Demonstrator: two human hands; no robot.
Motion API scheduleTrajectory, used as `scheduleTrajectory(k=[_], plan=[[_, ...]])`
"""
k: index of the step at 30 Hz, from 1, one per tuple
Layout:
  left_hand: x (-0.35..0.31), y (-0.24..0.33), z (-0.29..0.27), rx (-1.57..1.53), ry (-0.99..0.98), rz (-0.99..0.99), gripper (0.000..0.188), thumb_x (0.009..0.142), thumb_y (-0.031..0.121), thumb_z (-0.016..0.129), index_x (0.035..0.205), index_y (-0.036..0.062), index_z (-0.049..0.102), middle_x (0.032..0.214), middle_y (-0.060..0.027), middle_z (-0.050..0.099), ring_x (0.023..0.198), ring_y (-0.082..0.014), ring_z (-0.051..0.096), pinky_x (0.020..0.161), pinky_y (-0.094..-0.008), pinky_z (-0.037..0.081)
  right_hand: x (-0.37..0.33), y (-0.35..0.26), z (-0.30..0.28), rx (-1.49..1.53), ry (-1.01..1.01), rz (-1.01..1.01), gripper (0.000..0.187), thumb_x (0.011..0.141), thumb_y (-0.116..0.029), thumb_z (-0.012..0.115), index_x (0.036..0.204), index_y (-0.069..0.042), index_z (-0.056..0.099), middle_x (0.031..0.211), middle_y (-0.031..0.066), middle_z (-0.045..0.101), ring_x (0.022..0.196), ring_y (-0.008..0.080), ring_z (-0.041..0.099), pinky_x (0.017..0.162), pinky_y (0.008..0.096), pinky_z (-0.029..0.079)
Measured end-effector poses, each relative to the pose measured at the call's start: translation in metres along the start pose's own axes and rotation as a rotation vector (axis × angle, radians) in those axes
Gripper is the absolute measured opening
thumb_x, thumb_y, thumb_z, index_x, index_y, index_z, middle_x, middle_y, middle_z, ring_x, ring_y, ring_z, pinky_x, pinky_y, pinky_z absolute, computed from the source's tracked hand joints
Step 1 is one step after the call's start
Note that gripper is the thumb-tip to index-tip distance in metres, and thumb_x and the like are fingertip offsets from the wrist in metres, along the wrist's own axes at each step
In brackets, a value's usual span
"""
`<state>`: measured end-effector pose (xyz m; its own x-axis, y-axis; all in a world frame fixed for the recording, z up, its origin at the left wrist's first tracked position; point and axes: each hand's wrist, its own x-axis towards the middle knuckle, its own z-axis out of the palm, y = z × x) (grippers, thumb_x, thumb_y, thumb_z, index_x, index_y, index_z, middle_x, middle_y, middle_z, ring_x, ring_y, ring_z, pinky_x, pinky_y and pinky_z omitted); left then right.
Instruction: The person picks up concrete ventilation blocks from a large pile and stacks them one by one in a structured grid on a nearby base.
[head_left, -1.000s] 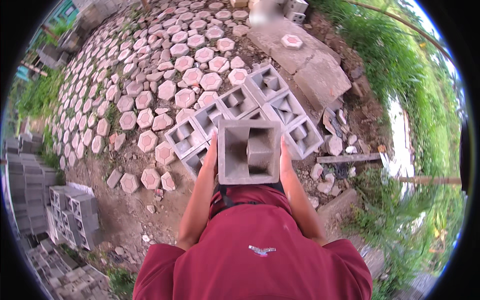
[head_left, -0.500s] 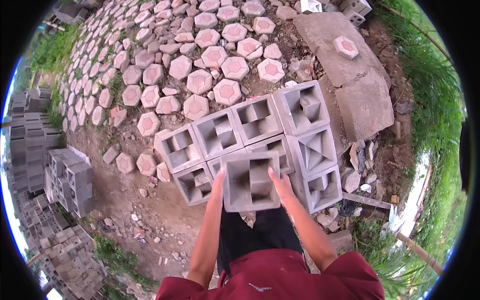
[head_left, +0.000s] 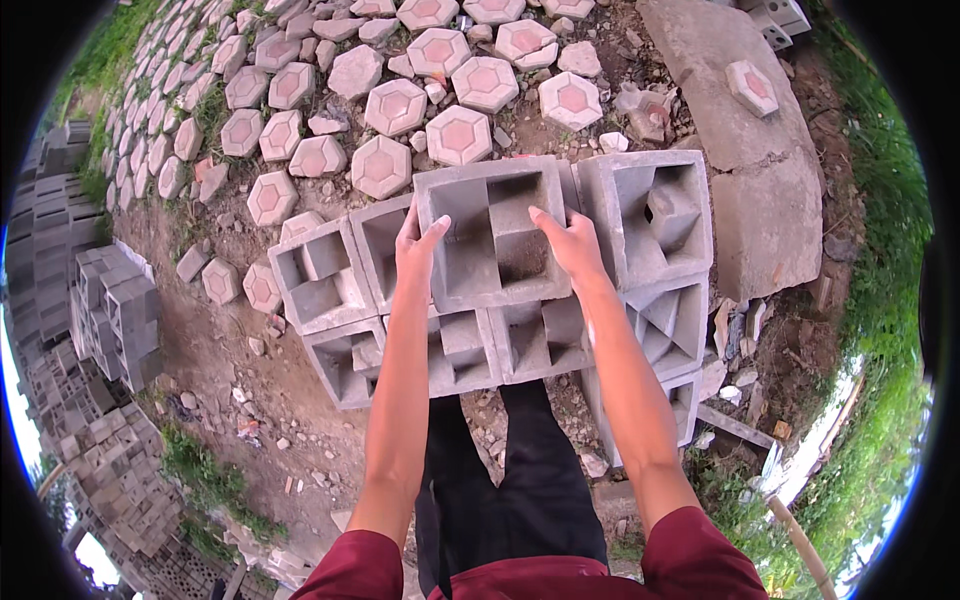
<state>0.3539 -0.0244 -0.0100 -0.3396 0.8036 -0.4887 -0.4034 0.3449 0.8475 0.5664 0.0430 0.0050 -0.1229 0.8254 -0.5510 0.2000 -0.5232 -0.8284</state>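
My left hand (head_left: 416,250) and my right hand (head_left: 575,243) grip a grey concrete ventilation block (head_left: 465,240) from opposite sides, thumbs over its upper rim. Its open hollow faces up, with small inner partitions showing. The held block overlaps the far row of a cluster of similar blocks and hides part of them; whether it rests on them I cannot tell. To its left sits a block with square inner pieces (head_left: 320,272), to its right a taller-looking block (head_left: 650,215). Nearer me lie another block (head_left: 458,352) and one with slanted inner faces (head_left: 668,325).
Hexagonal pavers (head_left: 395,106) with pinkish centres cover the ground ahead. A cracked concrete slab (head_left: 765,215) lies at the right, a single paver (head_left: 751,88) on it. More blocks (head_left: 118,305) are stacked at the left. Rubble (head_left: 735,345) lies beside the cluster, grass (head_left: 880,240) beyond.
Both hands have carried the block away from my body, from in front of my legs to over the far row. My arms are stretched further out, and the view has shifted.
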Motion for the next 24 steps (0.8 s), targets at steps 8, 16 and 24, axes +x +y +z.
scheduleTrajectory(k=[8, 16, 24], plan=[[0.001, -0.014, 0.004, -0.015, 0.019, 0.046, 0.071, 0.076, 0.008, 0.065, 0.137, 0.0002, 0.032, 0.124, -0.0101, 0.051, 0.108, -0.0144, 0.051, 0.093, -0.0267, 0.038, 0.005, 0.01, -0.004, -0.071, 0.001, -0.123, 0.045, 0.078, -0.031, 0.066, 0.108, 0.003, 0.059, 0.092, 0.0089, 0.064, 0.086, 0.0142, 0.057, 0.079, 0.0278, 0.044], [-0.014, -0.022, 0.0, 0.072, -0.012, 0.105, 0.066, 0.087, 0.022, 0.058, 0.14, -0.0003, 0.025, 0.135, -0.0129, 0.039, 0.121, -0.0178, 0.04, 0.1, -0.0279, 0.031, -0.05, -0.036, 0.043, -0.677, -0.111, -0.92, 0.021, 0.079, -0.017, 0.061, 0.093, -0.001, 0.06, 0.101, 0.0149, 0.058, 0.109, 0.0306, 0.048, 0.101, 0.0411, 0.033], [-0.035, -0.031, 0.003, 0.107, -0.002, 0.04, 0.067, 0.092, 0.032, 0.051, 0.142, 0.0013, 0.019, 0.144, -0.0119, 0.026, 0.131, -0.0176, 0.026, 0.107, -0.0288, 0.019, 0.027, -0.006, 0.035, -1.331, -0.673, -1.516, 0.02, 0.078, -0.023, 0.056, 0.067, -0.007, 0.058, 0.074, 0.0059, 0.055, 0.084, 0.0222, 0.052, 0.087, 0.0363, 0.039]])
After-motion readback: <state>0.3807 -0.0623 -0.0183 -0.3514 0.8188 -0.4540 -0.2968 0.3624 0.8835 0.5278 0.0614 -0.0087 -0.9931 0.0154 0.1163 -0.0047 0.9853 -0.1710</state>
